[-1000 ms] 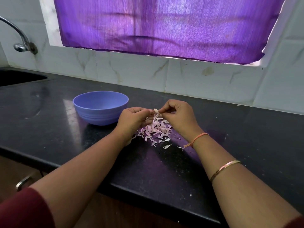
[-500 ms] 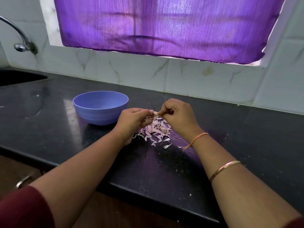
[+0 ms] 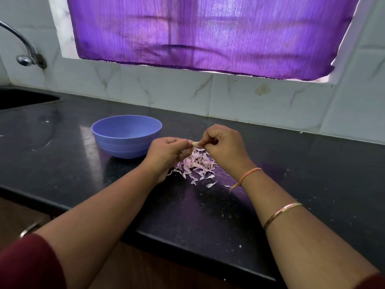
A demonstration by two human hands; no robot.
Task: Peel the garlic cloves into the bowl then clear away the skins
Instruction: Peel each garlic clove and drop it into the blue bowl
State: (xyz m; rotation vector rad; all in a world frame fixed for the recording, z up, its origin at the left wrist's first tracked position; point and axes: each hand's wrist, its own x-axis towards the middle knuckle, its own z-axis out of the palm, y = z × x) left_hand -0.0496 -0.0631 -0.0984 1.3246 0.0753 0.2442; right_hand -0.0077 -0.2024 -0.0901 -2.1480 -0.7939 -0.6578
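Since a second ago the left hand and right hand have drawn closer and now both pinch one pale garlic clove at frame centre, above the skins and right of the bowl, where a fingertip slip could drop it among those skins.
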